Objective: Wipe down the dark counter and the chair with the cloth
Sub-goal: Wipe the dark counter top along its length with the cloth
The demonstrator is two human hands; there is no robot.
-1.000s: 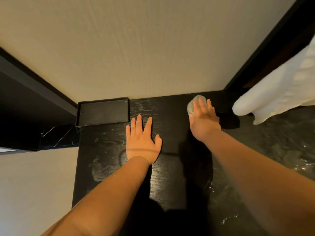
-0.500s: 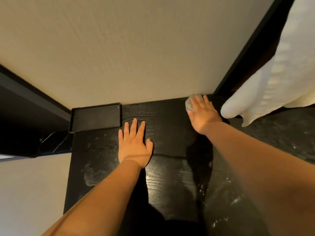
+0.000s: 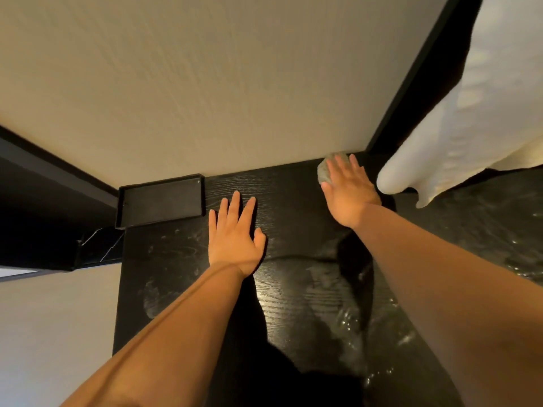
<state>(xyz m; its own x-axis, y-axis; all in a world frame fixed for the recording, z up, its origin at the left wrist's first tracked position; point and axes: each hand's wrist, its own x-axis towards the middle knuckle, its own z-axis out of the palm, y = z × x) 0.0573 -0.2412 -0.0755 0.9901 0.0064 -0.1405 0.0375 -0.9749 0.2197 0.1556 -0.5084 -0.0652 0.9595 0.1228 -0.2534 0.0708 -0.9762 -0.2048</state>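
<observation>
The dark wood-grain counter [image 3: 293, 295] runs away from me to a beige wall. My left hand [image 3: 235, 236] lies flat on it, fingers straight and spread. My right hand [image 3: 348, 189] presses a small grey cloth [image 3: 324, 170] onto the counter with straight fingers, right in the back corner where the wall meets a black frame. Most of the cloth is hidden under the palm. Wet streaks and smears show on the counter near both forearms. No chair is in view.
A shallow black rectangular tray [image 3: 160, 201] sits against the wall at the counter's back left. A white fabric [image 3: 458, 127] hangs down at the upper right, close to my right hand. A black marble-like surface [image 3: 482, 230] lies right of the counter, whose left edge drops off.
My right hand has pushed the cloth farther back and right, into the corner by the wall. The left hand stays flat in place.
</observation>
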